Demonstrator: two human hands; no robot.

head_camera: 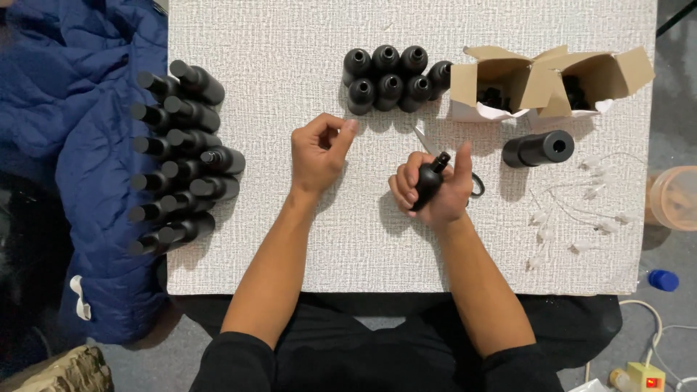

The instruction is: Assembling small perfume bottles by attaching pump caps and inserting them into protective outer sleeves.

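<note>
Your right hand (435, 190) grips a bottle (428, 180); your left hand (317, 152), at 9 o'clock, pinches nothing visible; capping seems next.

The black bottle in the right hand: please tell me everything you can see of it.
The black bottle is small, matte and round-bodied, probably plastic or coated glass. Its narrow neck with a black top points up and away from the person. It is tilted, held above the white textured table. The right hand wraps around its body; the left hand does not touch it.
</note>
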